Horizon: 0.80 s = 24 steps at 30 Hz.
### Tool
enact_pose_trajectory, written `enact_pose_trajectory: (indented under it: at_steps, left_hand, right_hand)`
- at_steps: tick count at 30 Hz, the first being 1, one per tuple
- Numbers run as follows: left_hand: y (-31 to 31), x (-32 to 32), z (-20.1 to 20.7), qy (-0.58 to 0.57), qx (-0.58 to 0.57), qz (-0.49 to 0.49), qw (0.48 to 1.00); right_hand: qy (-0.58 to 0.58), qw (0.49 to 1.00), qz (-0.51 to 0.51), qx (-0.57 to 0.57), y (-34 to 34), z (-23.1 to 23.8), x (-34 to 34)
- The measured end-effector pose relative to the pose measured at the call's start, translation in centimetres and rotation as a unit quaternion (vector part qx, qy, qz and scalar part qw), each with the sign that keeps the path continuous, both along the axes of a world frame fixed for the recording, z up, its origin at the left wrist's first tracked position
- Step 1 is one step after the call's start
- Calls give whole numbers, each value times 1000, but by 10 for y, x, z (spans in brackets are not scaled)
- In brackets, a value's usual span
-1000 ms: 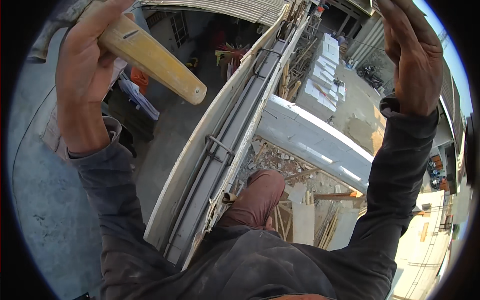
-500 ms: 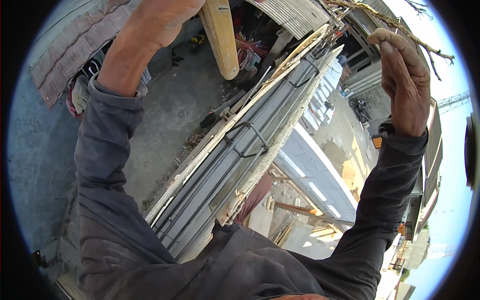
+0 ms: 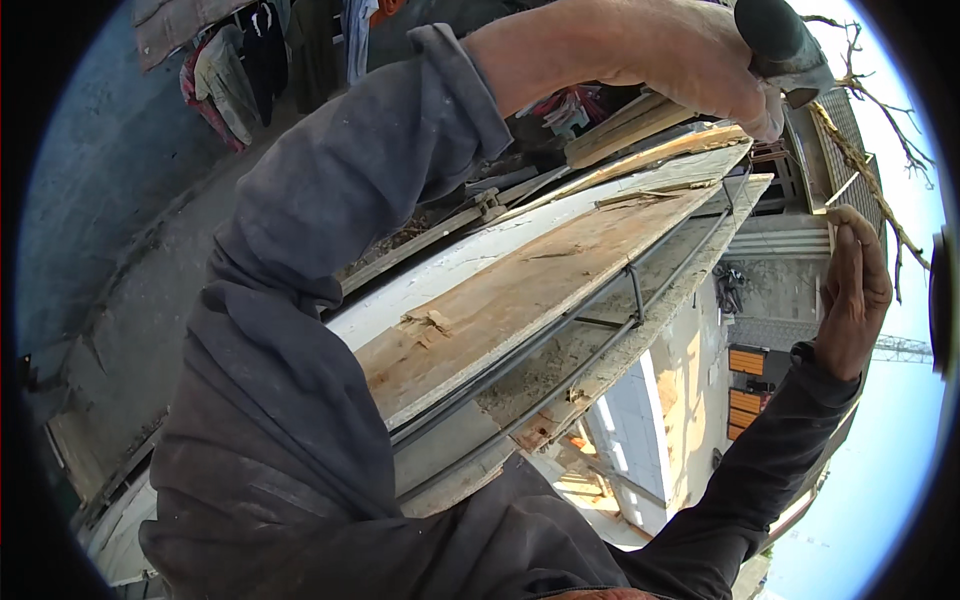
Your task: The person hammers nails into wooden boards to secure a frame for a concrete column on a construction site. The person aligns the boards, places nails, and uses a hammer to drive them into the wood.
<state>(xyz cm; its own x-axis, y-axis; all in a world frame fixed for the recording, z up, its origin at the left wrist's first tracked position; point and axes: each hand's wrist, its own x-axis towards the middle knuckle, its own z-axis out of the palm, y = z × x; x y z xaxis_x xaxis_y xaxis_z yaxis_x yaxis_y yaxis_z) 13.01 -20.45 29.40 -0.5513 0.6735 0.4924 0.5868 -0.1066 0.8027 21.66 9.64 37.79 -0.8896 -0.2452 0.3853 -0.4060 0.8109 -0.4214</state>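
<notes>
My left hand [image 3: 700,75] is closed around a hammer at the upper right. The hammer's dark rounded head [image 3: 775,35] shows beyond my fingers, while its handle is hidden. Lower and further right, my right hand [image 3: 855,290] is raised with its fingers pinched together. A thin pale sliver [image 3: 843,190] shows at its fingertips; I cannot make out what it is. Below my left hand runs a long wooden formwork board [image 3: 530,285], stained brown and splintered. Beside it, steel reinforcing bars with bent stirrups [image 3: 636,295] lie along a rough, mortar-crusted board [image 3: 600,355].
Bare branches [image 3: 880,200] reach in near both hands. Clothes [image 3: 230,85] hang at the upper left above a concrete floor [image 3: 150,270]. Loose planks [image 3: 630,130] lie past the formwork. White panels [image 3: 635,430] and a yard are lower down on the right.
My left hand has swung from the upper left to the upper right, bringing the hammer head near my right hand. The view has turned, and the brown board now covers part of the bars.
</notes>
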Motion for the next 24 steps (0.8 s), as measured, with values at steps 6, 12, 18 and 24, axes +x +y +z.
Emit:
enact_pose_trajectory:
  at_steps: [6,12,18,24]
  left_hand:
    - [54,-68,-74,-74,56,-143,985]
    - [14,-80,-158,-190,52,119,973]
    - [6,-80,-211,-281,31,111,953]
    - [15,-74,-215,-303,-22,94,948]
  right_hand:
    - [198,978,-57,32,78,23,-22]
    - [193,967,-156,49,138,36,-1]
    - [165,949,-220,154,150,24,-2]
    - [64,767,-427,475,183,18,-13]
